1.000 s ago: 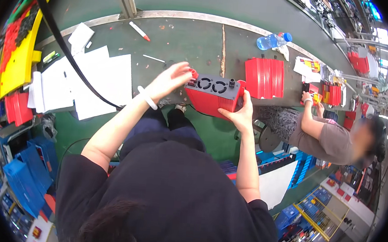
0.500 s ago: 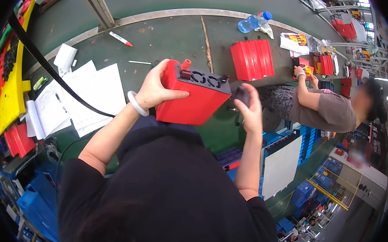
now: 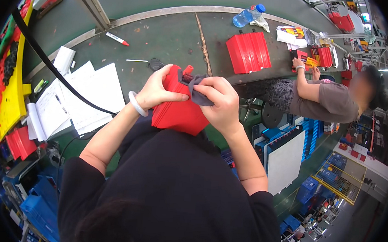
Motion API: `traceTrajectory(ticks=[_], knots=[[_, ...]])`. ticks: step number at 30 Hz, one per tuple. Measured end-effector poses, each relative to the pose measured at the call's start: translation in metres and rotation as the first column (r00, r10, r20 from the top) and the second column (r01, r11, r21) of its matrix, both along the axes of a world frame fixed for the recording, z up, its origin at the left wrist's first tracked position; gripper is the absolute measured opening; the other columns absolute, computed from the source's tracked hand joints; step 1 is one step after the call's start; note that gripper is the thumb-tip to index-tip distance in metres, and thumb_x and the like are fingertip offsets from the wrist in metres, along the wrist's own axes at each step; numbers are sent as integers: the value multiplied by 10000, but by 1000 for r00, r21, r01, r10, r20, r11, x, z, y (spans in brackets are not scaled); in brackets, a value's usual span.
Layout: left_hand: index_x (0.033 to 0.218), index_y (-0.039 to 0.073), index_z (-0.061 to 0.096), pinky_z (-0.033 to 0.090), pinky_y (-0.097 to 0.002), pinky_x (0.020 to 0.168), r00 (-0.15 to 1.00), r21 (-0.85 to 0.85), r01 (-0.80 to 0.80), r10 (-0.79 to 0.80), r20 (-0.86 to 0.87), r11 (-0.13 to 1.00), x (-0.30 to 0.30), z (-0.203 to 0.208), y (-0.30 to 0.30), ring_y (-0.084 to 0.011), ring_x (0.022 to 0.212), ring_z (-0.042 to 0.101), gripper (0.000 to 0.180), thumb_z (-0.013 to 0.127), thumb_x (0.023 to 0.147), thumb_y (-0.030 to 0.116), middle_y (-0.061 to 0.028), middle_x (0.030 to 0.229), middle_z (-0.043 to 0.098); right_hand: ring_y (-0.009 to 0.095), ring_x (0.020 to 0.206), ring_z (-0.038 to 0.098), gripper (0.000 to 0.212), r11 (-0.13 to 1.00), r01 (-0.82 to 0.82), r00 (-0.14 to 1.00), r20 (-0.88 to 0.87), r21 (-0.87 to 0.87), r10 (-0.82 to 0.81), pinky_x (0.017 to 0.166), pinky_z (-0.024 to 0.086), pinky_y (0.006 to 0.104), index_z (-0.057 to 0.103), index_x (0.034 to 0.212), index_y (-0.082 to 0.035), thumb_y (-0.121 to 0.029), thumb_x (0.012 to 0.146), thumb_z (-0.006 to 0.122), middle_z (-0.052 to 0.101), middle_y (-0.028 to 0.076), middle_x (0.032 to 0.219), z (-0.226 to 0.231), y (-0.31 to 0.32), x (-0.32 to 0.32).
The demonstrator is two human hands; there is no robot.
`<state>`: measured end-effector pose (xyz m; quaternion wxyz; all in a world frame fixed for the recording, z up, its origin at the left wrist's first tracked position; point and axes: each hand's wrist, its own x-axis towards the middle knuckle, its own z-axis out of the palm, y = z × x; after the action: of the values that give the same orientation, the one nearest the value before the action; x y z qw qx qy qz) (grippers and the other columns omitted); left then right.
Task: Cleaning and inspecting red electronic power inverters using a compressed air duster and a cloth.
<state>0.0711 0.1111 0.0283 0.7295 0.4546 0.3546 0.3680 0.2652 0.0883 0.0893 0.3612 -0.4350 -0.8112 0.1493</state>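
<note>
My left hand [image 3: 158, 91] grips a red metal-cased box, which looks like a power inverter [image 3: 176, 117], by its left end, tilted above my lap. On its dark end panel a red terminal post [image 3: 188, 70] sticks up. Pinched in the fingers of my right hand [image 3: 222, 100] is a dark grey cloth [image 3: 200, 91], pressed against that panel beside the red post. Cloth and hand hide most of the panel.
Papers [image 3: 97, 94], a red-tipped marker [image 3: 118, 39] and a thin screwdriver-like tool [image 3: 137, 61] lie on the green bench. Farther right stand a red case [image 3: 249, 53] and a water bottle [image 3: 247, 17]. A co-worker [image 3: 324, 92] handles a red box.
My right hand has moved left with the cloth, from beside the inverter onto its end panel. The inverter has tilted in my left hand.
</note>
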Motion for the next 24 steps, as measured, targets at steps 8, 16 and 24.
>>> traceTrajectory(ticks=[8, 16, 24], knots=[[1099, 9, 509, 455, -291, 881, 999, -41, 48, -47, 19, 998, 4, 0, -3, -124, 971, 569, 561, 819, 638, 86, -51, 1026, 605, 277, 727, 604, 218, 1000, 4, 1000, -27, -14, -4, 640, 489, 341, 665, 824, -19, 2, 611, 704, 630, 101, 820, 0, -11, 13], [1108, 13, 492, 446, -290, 900, 997, 47, 71, -71, -8, 996, 1, 5, -4, -109, 979, 550, 578, 815, 632, 61, -31, 1032, 588, 290, 726, 605, 133, 970, 159, 968, 221, -185, -117, 655, 492, 333, 611, 772, -11, 22, 648, 649, 596, 110, 772, 34, -30, 62], [1151, 19, 463, 442, -296, 926, 992, 32, 25, -29, 126, 999, 6, 0, 0, -121, 1010, 553, 637, 816, 621, 32, -37, 1068, 577, 203, 1272, 388, 821, 550, -153, 904, -341, -821, -258, 1060, 308, 352, 303, 1426, -47, -109, 728, 730, 459, 107, 1323, -65, -62, 118]])
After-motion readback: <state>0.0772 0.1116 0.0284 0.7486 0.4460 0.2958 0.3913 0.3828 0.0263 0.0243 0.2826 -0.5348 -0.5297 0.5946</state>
